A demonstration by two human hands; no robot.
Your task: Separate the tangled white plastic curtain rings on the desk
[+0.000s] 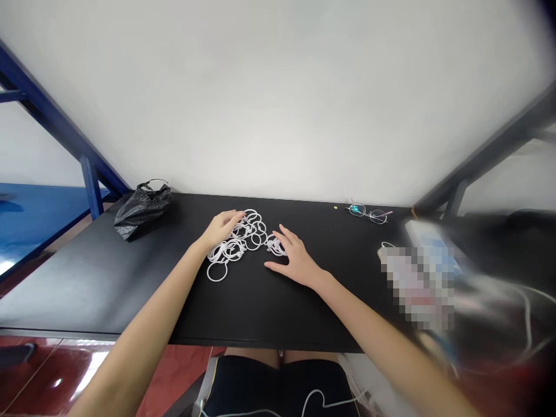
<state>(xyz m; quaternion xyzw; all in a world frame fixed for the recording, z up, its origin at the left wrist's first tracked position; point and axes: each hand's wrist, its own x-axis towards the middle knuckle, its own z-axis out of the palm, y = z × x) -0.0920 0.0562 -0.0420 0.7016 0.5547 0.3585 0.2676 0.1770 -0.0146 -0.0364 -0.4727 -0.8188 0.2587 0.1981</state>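
A loose heap of white rings point(234, 250), each with a small clip-like knob, lies on the black table in front of me. My left hand point(222, 227) rests at the heap's upper left edge, fingers stretched over some rings and holding none that I can see. Beside the heap on the right, my right hand point(293, 258) is spread with thumb and fingers apart, next to a small cluster of white rings point(275, 245). Its fingertips partly cover that cluster. One ring sticks out at the near left of the heap.
A black plastic bag point(144, 208) sits at the table's back left. Eyeglasses point(368, 213) lie at the back right, with a tiny yellow bit point(335, 207) nearby. On the right are a pixelated object point(417, 286), a blurred white-and-blue box point(432, 246) and a white cable point(527, 313).
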